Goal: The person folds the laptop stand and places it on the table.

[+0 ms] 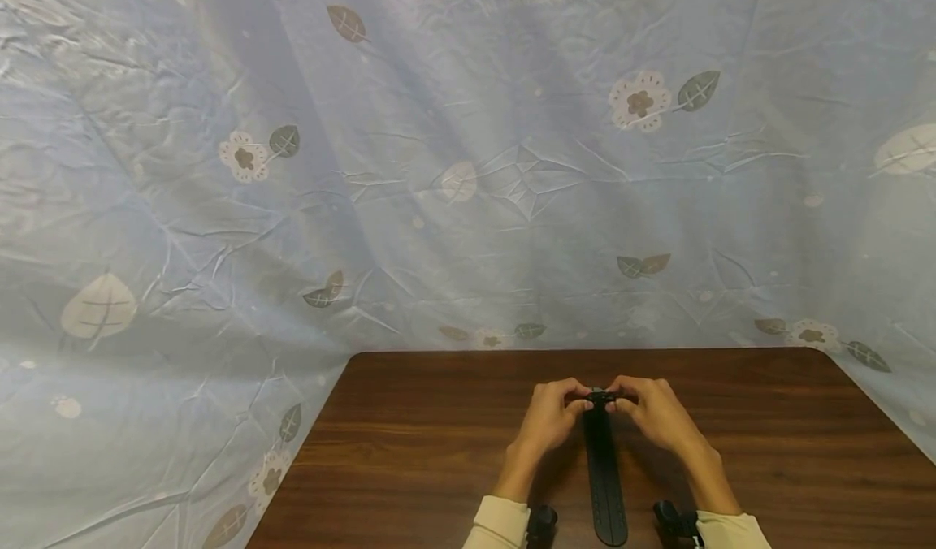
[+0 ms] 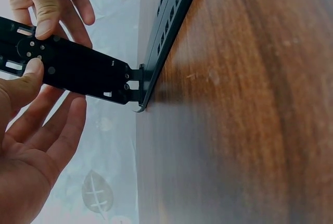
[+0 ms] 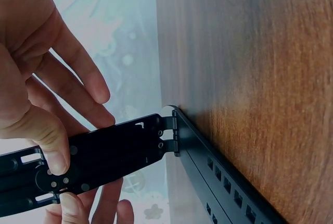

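Note:
A long black slotted strip [image 1: 606,484] lies flat on the brown wooden table [image 1: 409,443], running away from me. At its far end a black hinged plate [image 1: 601,397] stands up from it. My left hand [image 1: 566,407] pinches the plate from the left and my right hand [image 1: 632,404] from the right. In the left wrist view the plate [image 2: 78,70] meets the strip [image 2: 169,21] at a hinge, with my left thumb [image 2: 23,83] on its face. In the right wrist view my right thumb [image 3: 52,143] presses the plate [image 3: 114,153] above the strip [image 3: 223,182].
A crumpled pale blue cloth with flowers and leaves [image 1: 468,167] hangs behind and to the left of the table. The table's far edge lies just beyond my hands. Small black wrist cameras [image 1: 543,523] [image 1: 676,520] sit by my cream sleeves.

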Demonstrator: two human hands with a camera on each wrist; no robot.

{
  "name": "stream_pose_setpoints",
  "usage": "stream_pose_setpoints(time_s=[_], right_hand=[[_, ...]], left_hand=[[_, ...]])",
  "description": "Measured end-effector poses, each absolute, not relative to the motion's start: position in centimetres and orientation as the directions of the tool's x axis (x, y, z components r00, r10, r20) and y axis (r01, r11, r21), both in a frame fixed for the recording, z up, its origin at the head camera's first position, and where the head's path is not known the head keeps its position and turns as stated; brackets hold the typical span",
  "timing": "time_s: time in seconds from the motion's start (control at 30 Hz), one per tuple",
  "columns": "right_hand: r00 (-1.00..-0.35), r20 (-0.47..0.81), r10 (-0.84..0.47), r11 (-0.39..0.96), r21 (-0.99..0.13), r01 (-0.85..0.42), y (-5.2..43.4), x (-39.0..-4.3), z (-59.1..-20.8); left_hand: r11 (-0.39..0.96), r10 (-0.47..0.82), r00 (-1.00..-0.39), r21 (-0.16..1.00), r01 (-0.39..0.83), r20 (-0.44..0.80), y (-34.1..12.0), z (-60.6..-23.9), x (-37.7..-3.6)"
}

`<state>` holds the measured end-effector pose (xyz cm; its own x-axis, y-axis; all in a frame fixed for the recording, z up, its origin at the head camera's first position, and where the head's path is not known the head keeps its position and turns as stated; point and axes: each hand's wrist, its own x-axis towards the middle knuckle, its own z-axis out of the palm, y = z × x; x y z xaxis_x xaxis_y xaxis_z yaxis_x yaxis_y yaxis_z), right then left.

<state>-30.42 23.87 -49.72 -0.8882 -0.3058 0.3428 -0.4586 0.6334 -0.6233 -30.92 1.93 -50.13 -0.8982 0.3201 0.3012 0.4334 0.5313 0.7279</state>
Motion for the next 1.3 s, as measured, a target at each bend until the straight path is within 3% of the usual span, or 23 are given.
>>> stream_pose_setpoints(time_s=[0.5,1.3], right_hand=[[-0.878,0.362,-0.313,0.639,-0.604,-0.477,23.9,-30.4,-50.1],[-0.901,0.273,-0.338,0.569,-0.703,-0.426,25.1,-31.1,-50.8]], left_hand=[[0.517,0.331,-0.894,0.734,0.441,0.303,1.8,-50.4,-31.0],[0.501,0.373,-0.900,0.768,0.399,0.225,0.9,-50.2,-31.5]])
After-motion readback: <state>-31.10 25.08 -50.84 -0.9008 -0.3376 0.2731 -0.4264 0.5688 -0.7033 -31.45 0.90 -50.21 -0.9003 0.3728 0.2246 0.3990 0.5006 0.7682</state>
